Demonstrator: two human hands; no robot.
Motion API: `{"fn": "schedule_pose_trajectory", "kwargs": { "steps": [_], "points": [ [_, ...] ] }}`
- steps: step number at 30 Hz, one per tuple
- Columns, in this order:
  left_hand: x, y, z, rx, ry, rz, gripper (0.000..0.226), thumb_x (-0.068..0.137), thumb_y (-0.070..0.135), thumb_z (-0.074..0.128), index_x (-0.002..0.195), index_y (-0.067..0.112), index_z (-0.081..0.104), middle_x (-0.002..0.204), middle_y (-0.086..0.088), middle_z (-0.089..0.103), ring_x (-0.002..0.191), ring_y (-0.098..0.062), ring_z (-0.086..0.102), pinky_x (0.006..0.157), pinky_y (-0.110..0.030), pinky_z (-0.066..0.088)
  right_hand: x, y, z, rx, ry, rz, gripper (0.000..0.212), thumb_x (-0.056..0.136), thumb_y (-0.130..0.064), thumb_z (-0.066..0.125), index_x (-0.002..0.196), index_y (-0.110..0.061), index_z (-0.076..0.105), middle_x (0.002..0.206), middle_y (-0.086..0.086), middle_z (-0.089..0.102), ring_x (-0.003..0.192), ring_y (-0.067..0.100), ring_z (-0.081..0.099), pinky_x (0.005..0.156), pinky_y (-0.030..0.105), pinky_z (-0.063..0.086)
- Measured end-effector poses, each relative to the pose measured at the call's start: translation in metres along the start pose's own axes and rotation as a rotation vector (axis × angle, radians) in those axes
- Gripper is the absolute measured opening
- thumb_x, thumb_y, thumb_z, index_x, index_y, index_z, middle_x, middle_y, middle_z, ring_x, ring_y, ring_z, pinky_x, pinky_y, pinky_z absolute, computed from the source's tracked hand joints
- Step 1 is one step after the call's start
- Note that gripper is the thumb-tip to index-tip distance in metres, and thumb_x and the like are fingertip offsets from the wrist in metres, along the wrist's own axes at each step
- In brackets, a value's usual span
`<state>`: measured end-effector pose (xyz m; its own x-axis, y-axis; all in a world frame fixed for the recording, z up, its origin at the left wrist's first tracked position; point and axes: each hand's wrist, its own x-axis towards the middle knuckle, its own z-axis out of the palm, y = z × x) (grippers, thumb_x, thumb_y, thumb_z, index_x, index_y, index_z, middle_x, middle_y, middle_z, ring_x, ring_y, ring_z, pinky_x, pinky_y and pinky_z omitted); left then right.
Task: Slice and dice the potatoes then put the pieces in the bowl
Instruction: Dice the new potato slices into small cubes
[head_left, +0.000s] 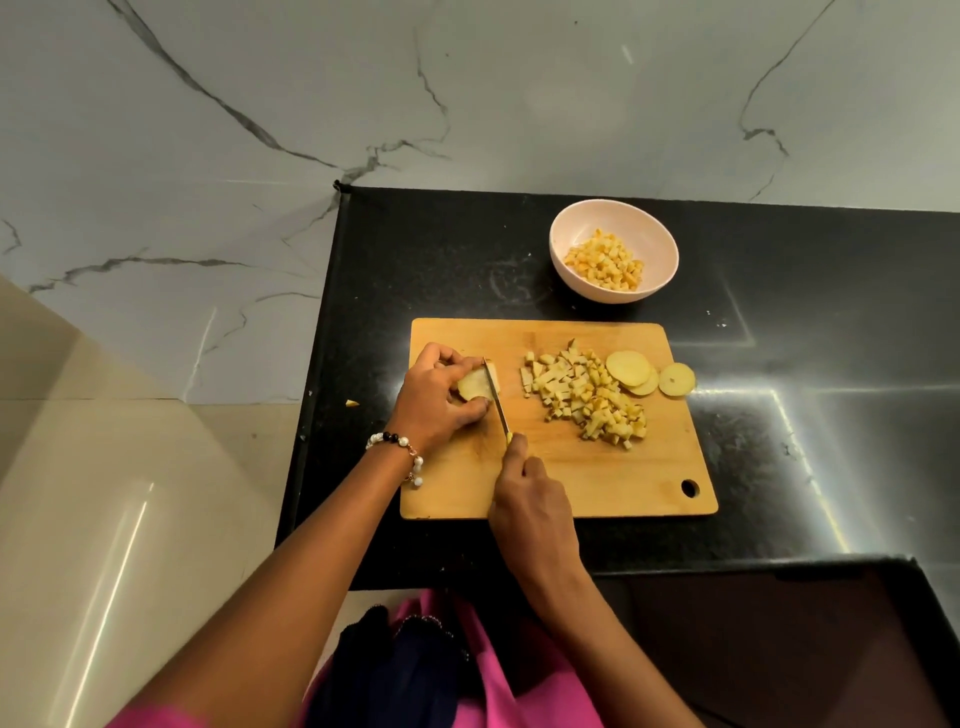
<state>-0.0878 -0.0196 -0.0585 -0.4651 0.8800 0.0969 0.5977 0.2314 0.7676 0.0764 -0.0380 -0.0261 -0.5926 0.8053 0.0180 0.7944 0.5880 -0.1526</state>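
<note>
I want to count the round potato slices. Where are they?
In the head view, the round slices lie at the right edge of the cutting board, just right of the pile of diced potato and in front of the bowl.

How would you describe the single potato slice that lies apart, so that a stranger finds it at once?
Start at the wooden cutting board on the black counter. Go to its right edge, past the diced pile and two overlapping slices. The lone slice lies flat there, half over the board's edge, with a small dark spot.
</note>
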Motion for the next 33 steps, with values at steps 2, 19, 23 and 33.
{"fn": "schedule_pose_trajectory", "kwargs": {
  "steps": [2, 19, 23, 33],
  "points": [
    [-0.001, 0.002, -0.001, 0.001, -0.002, 0.004, 0.062, 0.066, 0.039, 0.07, 0.123, 0.017, 0.062, 0.105, 0.007, 0.045, 0.067, 0.0, 0.043, 0.067, -0.008, 0.04, 0.011, -0.003, -0.002, 0.001, 0.025, 0.002, 0.049, 0.057, 0.007, 0.062, 0.106, 0.013, 0.064, 0.059, 0.016, 0.06, 0.03, 0.024, 0.047, 0.028, 0.025, 0.031],
    [-0.001, 0.002, 0.001, -0.004, 0.018, 0.0, 0.06, 0.065, 0.04, 0.069, 0.12, 0.016, 0.065, 0.105, 0.008, 0.044, 0.068, -0.001, 0.044, 0.068, -0.009, 0.041, 0.017, -0.016, -0.006, -0.02, -0.058, 0.067, 0.047, 0.063, 0.007, 0.054, 0.109, 0.012, 0.064, 0.058, 0.014, 0.058, 0.033, 0.022, 0.051, 0.032, 0.021, 0.034],
    [-0.001, 0.0, 0.002, 0.008, 0.026, -0.006, 0.053, 0.072, 0.029, 0.077, 0.122, 0.015, 0.063, 0.107, 0.007, 0.044, 0.07, -0.002, 0.044, 0.068, -0.012, 0.043, 0.007, -0.006, -0.006, -0.025, -0.151, 0.119, 0.062, 0.077, 0.005, 0.059, 0.134, 0.015, 0.037, 0.088, 0.02, 0.063, 0.057, 0.027, 0.063, 0.046, 0.028, 0.043],
    [-0.001, -0.005, -0.007, -0.025, -0.058, 0.036, 0.069, 0.067, 0.036, 0.066, 0.131, 0.013, 0.054, 0.114, 0.003, 0.045, 0.079, -0.009, 0.051, 0.072, -0.008, 0.045, 0.015, 0.005, -0.008, 0.166, -0.147, 0.087, 0.058, 0.094, -0.004, 0.032, 0.149, -0.002, 0.014, 0.122, 0.016, 0.054, 0.102, 0.033, 0.056, 0.079, 0.035, 0.042]
  ]
}}
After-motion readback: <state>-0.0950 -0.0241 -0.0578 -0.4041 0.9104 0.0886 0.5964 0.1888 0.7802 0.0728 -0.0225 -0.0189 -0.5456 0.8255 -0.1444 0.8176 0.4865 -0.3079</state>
